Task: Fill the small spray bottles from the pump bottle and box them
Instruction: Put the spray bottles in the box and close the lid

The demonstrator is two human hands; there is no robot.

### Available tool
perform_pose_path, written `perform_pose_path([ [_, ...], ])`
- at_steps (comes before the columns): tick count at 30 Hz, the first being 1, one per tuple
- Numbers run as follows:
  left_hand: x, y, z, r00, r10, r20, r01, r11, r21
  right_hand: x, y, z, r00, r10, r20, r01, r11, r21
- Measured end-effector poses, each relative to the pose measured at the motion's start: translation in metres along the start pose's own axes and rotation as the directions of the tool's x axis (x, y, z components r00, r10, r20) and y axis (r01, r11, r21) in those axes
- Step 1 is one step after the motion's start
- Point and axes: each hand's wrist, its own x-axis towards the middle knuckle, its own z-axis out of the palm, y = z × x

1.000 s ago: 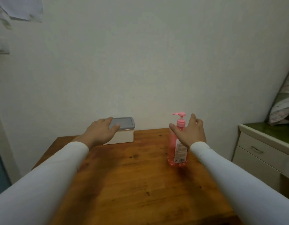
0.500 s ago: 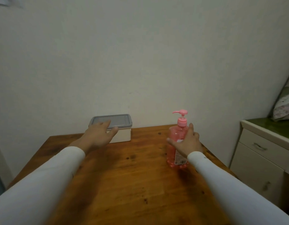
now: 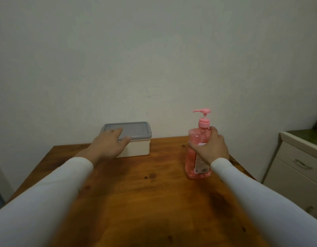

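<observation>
A pink pump bottle point(image 3: 198, 138) stands upright on the right side of the wooden table point(image 3: 136, 193). My right hand point(image 3: 210, 148) is wrapped around its body from the near right side. A white box with a closed grey lid point(image 3: 134, 132) sits at the table's far edge against the wall. My left hand point(image 3: 109, 143) lies spread on the near left corner of that lid, fingers apart, holding nothing. No small spray bottles are in sight.
A plain wall rises right behind the table. A cream cabinet with drawers point(image 3: 296, 168) and a green top stands to the right, separated from the table by a narrow gap.
My right hand has closed around the pump bottle. My left hand has slid further onto the box lid. The camera has come closer.
</observation>
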Motion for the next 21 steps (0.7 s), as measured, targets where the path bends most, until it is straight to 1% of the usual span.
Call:
perform_pose_path([
  [8,0.046,-0.022,0.007,1.000,-0.016,-0.019,0.016,1.000,0.019,0.061,-0.040,0.057,0.999,-0.039,0.003,0.039,0.997,0.061],
  [13,0.075,-0.040,0.009,0.998,0.002,-0.069,0.000,1.000,0.024,0.097,-0.056,0.098,0.998,-0.063,-0.015,0.064,0.995,0.077],
  [21,0.122,-0.068,0.021,0.997,0.006,-0.077,-0.003,0.999,0.034,0.150,-0.067,0.158,0.999,-0.048,-0.018,0.049,0.993,0.111],
])
